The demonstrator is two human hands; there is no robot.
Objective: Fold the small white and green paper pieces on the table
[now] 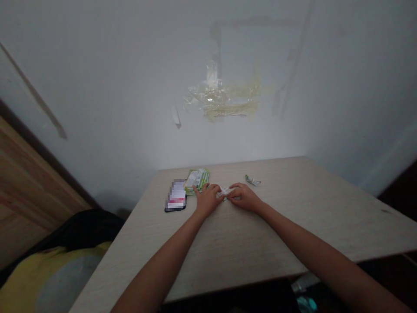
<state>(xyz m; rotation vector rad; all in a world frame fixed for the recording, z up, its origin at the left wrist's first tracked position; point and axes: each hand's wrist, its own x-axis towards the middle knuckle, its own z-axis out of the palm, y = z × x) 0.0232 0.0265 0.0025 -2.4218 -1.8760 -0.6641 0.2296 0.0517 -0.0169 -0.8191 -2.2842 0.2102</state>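
Note:
My left hand [208,198] and my right hand [245,196] meet over the middle of the table. Between their fingertips lies a small, crumpled white piece [224,191] with some green at its edges; whether it is a wrapper or a tissue I cannot tell. Both hands pinch it, one from each side, low over the tabletop. Just beyond my left fingers is a flat green and white packet [196,179], its near edge close to them. A small green and white wrapper [252,181] lies to the right, past my right hand.
A phone [176,195] with a blurred screen lies left of the packet. The pale wooden table [247,243] meets a white wall [130,87] marked with old clear tape [224,95]. Yellow and grey fabric [58,274] sits below the table's left edge.

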